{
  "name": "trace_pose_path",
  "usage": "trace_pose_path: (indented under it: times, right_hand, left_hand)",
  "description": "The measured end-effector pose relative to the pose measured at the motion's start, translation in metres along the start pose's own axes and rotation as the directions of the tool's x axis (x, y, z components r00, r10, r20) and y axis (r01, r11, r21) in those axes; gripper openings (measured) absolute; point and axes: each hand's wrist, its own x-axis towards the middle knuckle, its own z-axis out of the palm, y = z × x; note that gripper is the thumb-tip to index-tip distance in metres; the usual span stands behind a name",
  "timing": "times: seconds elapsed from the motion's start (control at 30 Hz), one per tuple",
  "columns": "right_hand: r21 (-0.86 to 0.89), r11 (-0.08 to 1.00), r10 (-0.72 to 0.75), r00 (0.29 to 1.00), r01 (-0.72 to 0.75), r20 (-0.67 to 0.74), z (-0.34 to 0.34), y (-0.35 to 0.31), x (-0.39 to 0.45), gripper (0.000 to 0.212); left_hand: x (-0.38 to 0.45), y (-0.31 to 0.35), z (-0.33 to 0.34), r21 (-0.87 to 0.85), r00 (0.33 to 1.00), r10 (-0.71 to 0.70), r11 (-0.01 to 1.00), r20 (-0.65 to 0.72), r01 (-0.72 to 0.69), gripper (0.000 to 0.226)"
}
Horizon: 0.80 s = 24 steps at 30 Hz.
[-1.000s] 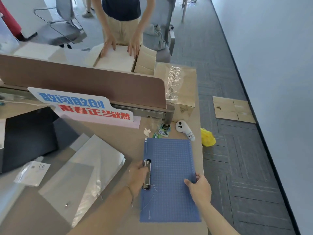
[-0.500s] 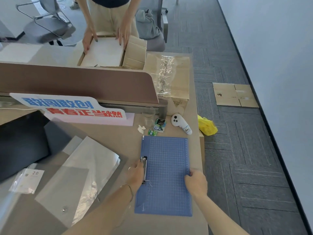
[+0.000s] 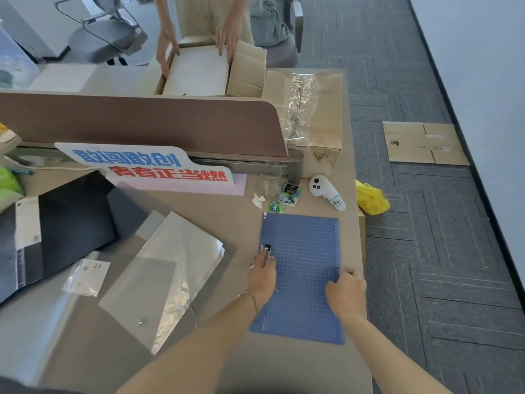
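Office, open-plan: pale worktop (image 3: 227, 217) with brown divider screen (image 3: 142, 120), grey swivel chair (image 3: 105, 38) beyond it, grey carpet-tile floor (image 3: 426, 251), printed slogan sign (image 3: 142, 166) beside the screen, cardboard carton (image 3: 247, 72) holding white sheets.

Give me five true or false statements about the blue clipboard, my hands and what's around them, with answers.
1. The blue clipboard lies flat on the table. True.
2. The left hand holds its metal clip. True.
3. The right hand hovers clear of the clipboard. False: the right hand grips its right edge.
4. The white controller sits on the clipboard. False: it lies on the table beyond it.
5. Another person has both hands at a cardboard box. True.
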Motion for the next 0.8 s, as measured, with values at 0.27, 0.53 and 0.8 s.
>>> trace_pose_path:
  times: [0.27, 0.53, 0.8]
  right_hand:
    - [-0.086, 0.939, -0.334, 0.942, 0.333, 0.002, -0.013, -0.056, -0.007, 0.065]
    - [-0.157, 0.770, -0.634, 0.769, 0.619, -0.081, 0.003, -0.161, -0.042, 0.069]
    - [-0.115, 0.709, -0.704, 0.708, 0.696, -0.058, 0.062, -0.267, -0.108, 0.072]
  left_hand:
    - [-0.034, 0.042, -0.060, 0.196, 0.968, 0.224, 0.960, -0.110, -0.199, 0.053]
    - [-0.049, 0.059, -0.161, 0.390, 0.872, 0.437, 0.859, -0.221, -0.332, 0.046]
    - [-0.043, 0.026, -0.295, 0.379, 0.853, 0.400, 0.886, -0.335, -0.267, 0.050]
